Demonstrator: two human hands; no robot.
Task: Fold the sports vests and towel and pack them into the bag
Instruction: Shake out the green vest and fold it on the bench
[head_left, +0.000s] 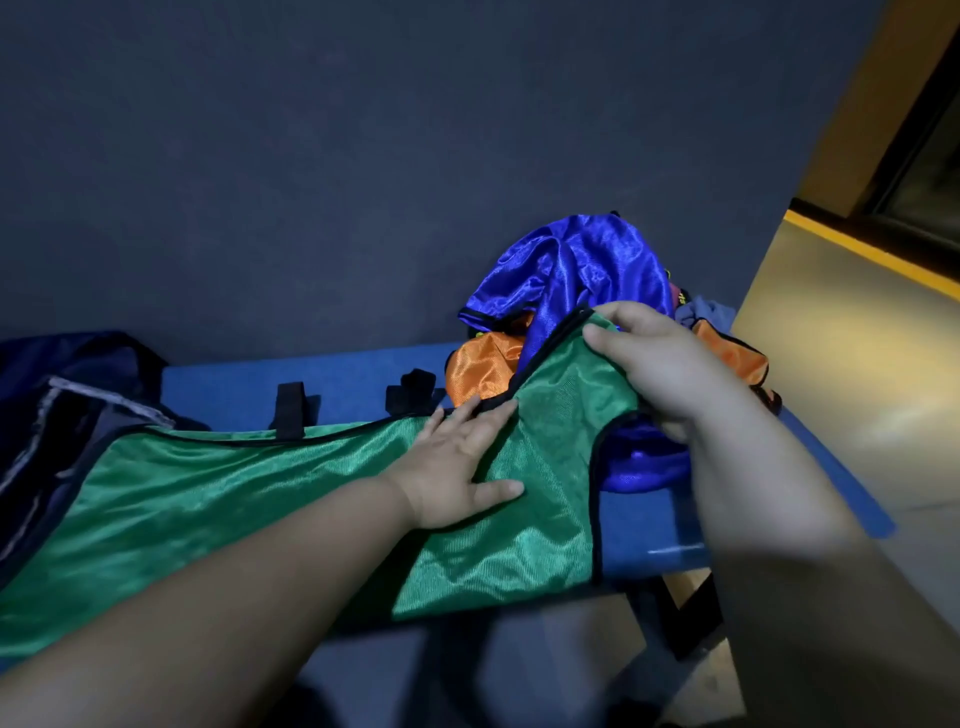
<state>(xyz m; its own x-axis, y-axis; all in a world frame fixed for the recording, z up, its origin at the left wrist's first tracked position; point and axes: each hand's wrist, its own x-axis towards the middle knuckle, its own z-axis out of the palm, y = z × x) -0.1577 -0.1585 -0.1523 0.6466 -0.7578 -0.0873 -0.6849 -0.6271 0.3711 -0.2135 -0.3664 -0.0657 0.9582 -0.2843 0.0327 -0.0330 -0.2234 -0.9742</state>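
A green sports vest (249, 499) with black trim lies spread along the blue bench (644, 525). My left hand (457, 462) presses flat on its middle, fingers straight. My right hand (660, 364) pinches the vest's shoulder strap end and lifts it at the right. Behind that hand sits a heap of vests: a shiny blue vest (582, 265) on top and orange vests (483, 364) under and beside it. A dark navy bag (57, 395) stands at the bench's left end, partly under the green vest's hem. I cannot pick out the towel.
A dark grey wall (363, 156) rises right behind the bench. Two black straps (291, 410) stick up at the bench's back edge. To the right, the bench ends above a yellowish floor (852, 364). Black bench legs (685, 623) show below.
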